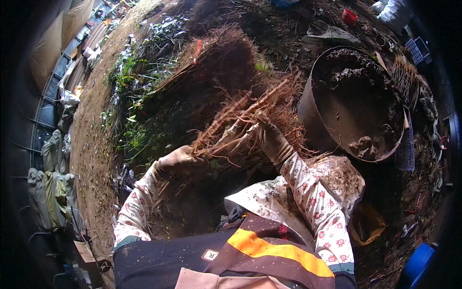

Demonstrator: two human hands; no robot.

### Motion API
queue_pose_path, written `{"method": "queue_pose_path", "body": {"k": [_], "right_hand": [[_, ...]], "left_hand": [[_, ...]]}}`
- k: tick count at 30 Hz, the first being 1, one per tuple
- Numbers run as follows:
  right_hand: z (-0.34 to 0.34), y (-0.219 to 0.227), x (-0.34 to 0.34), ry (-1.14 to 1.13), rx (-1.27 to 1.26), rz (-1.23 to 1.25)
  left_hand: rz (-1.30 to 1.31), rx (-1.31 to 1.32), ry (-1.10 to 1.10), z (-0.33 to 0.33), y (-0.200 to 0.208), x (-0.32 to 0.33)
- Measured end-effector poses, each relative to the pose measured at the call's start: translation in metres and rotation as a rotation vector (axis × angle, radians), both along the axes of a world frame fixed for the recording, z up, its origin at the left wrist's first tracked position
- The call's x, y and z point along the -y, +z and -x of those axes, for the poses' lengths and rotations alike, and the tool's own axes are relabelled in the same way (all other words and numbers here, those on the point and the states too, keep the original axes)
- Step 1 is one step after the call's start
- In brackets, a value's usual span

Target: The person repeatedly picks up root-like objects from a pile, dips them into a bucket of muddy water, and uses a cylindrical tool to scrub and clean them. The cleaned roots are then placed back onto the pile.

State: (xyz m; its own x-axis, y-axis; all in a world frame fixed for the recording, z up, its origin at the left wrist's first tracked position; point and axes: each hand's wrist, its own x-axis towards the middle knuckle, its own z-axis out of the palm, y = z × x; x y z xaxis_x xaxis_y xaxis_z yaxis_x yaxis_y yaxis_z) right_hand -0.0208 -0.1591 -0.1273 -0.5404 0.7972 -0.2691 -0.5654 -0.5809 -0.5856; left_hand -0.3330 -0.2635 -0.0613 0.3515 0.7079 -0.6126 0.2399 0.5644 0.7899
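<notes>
Between my hands is a bundle of thin woody stems with fine reddish-brown roots (224, 126). My left hand (180, 160), in a brown glove, is closed round its lower left end. My right hand (273, 138), gloved alike, grips the stems on the right, with its fingers wrapped over them. Beyond the hands lies a large heap of similar rooty stems (216, 62), with a red tie (198, 50) near its top. More loose roots hang around my right hand. To the right stands a wide round tub (314, 103) with wet brown mud (353, 103) inside.
Green leafy plants (134, 127) lie left of the heap. Filled sacks (50, 197) stand at the far left. A red pot (349, 18) and a blue crate (418, 50) are at the far right. A blue barrel (417, 264) and a yellowish bag (368, 224) sit at the lower right.
</notes>
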Motion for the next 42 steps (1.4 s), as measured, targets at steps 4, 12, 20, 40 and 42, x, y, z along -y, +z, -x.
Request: {"method": "queue_pose_path", "body": {"k": [4, 12, 20, 40, 42], "right_hand": [[-0.023, -0.01, -0.008, -0.183, 0.198, -0.153], [-0.132, -0.017, -0.029, 0.109, -0.648, -0.218], [-0.306, -0.08, 0.024, -0.52, 0.134, -0.338], [-0.132, 0.019, 0.058, -0.548, 0.588, -0.204], [-0.131, 0.009, 0.057, -0.53, 0.151, 0.11]], "left_hand": [[0.123, 0.093, -0.103, -0.04, 0.009, -0.007], [0.428, 0.445, -0.309, -0.037, -0.073, -0.064], [-0.026, -0.457, -0.298, -0.045, -0.079, -0.143], [-0.39, 0.164, 0.247, -0.275, -0.049, -0.039], [-0.476, 0.065, 0.23, -0.273, -0.046, -0.035]]}}
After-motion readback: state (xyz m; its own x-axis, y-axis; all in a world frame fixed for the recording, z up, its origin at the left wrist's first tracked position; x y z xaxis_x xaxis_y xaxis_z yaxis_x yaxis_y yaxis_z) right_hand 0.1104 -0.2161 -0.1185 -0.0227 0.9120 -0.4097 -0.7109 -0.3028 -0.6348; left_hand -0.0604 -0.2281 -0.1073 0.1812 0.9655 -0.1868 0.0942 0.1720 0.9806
